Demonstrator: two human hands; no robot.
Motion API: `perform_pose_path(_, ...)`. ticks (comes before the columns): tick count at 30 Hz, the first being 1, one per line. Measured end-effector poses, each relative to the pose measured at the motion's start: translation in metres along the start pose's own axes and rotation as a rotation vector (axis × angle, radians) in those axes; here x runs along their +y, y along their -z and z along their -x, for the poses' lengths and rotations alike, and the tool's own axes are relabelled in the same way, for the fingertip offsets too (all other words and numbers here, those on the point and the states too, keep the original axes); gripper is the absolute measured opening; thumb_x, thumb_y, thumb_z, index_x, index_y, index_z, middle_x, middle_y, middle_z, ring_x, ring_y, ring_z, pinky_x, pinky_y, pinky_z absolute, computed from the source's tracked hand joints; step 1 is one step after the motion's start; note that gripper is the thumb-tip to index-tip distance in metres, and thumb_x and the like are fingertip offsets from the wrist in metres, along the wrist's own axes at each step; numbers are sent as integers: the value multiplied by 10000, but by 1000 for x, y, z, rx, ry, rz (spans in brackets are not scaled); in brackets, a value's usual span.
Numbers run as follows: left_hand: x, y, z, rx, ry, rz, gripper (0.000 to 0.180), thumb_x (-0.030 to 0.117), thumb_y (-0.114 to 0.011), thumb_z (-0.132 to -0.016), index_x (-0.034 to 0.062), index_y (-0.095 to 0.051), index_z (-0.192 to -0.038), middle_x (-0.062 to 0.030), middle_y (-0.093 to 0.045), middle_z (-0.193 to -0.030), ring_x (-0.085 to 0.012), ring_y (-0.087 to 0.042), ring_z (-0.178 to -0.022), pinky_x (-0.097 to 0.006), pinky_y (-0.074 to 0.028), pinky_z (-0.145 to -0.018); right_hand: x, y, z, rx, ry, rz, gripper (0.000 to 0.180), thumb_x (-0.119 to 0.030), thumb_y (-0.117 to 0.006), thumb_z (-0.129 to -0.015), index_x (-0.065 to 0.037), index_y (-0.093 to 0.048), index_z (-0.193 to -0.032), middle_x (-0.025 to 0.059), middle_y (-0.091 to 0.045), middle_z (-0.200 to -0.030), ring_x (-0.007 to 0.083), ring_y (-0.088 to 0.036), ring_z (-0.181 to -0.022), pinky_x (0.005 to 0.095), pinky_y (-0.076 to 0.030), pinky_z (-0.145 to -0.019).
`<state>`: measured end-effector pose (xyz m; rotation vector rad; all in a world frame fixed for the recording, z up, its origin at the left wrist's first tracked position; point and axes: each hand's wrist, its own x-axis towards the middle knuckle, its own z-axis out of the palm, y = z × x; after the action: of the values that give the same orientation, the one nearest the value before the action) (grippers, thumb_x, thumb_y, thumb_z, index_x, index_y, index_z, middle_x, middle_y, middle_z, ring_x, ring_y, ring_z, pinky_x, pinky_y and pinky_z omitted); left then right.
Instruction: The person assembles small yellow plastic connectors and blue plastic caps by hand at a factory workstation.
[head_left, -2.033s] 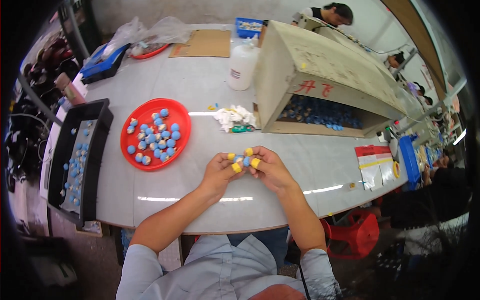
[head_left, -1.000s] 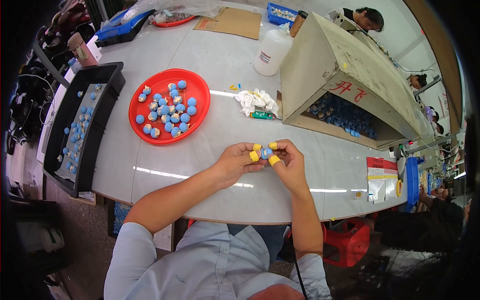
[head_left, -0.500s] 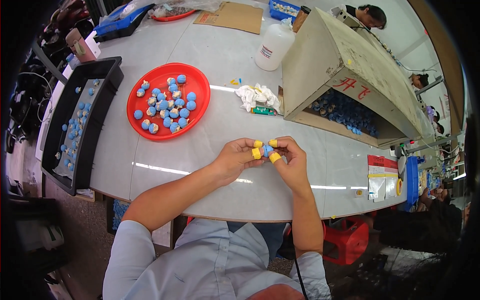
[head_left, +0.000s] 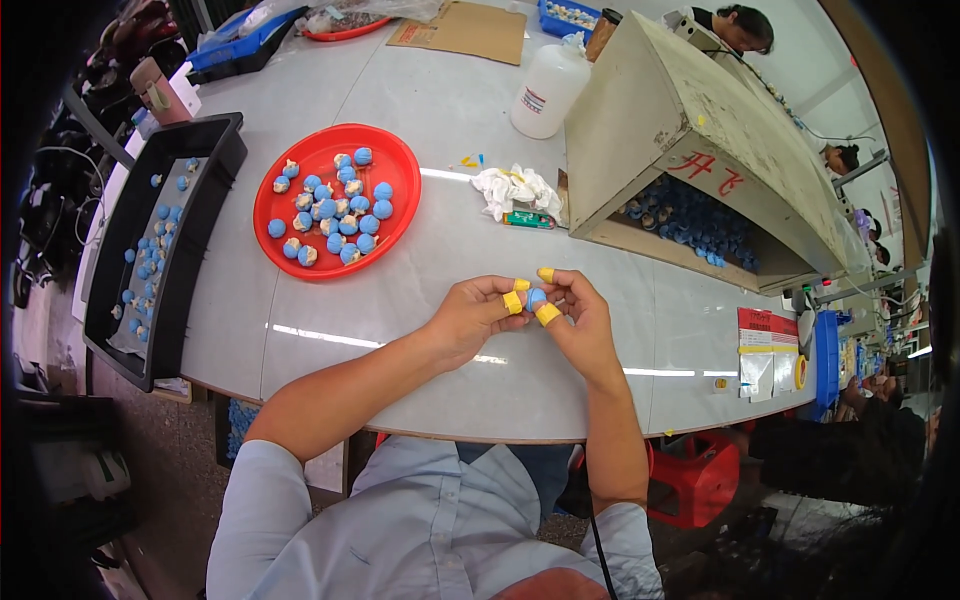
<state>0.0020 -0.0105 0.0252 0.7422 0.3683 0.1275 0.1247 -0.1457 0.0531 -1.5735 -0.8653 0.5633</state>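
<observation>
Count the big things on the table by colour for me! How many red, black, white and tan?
Red plate: 1
Black tray: 1
White bottle: 1
White rag: 1
Tan box: 1
Total: 5
Both hands, left and right, hold one small blue ball; the many balls on the plate are too crowded to count exactly.

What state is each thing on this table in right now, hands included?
Left hand: pinching the small blue piece.
Right hand: pinching the same piece.
Red plate: holds many blue pieces.
Black tray: scattered blue pieces inside.
White bottle: upright.
Cardboard box: open-sided, blue pieces inside.
</observation>
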Motion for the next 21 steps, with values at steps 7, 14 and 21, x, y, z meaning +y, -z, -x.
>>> perform_pose_path(7, 8, -12, 5, 101, 111, -79, 289, 264, -613, -963, 17, -580, -1107, -97, -646, -1030, -155, -661, -894, -271, -545, -782, 2, -4, 2, -20, -231, -81, 146, -101, -694, -880, -2, -608, -943, 2, -599, -780, 48, -546, -709, 196, -438, -608)
perform_pose_path(14, 8, -7, 8, 134, 113, -128, 285, 293, -618, -959, 18, -584, -1021, -93, -661, -953, -145, -669, -816, -256, -547, -720, -5, -18, 3, -14, -325, -132, 188, -165, -607, -953, -17, -555, -848, -3, -563, -729, 45, -504, -668, 206, -426, -583)
perform_pose_path(21, -1, -12, 4, 193, 16, -166, 188, 184, -636, -939, 6, -594, -983, -90, -664, -872, -147, -669, -750, -255, -548, -686, 23, -30, 7, 96, -302, -143, 279, -203, -500, -1001, -38, -445, -783, -4, -478, -703, 64, -402, -664, 264, -379, -568)
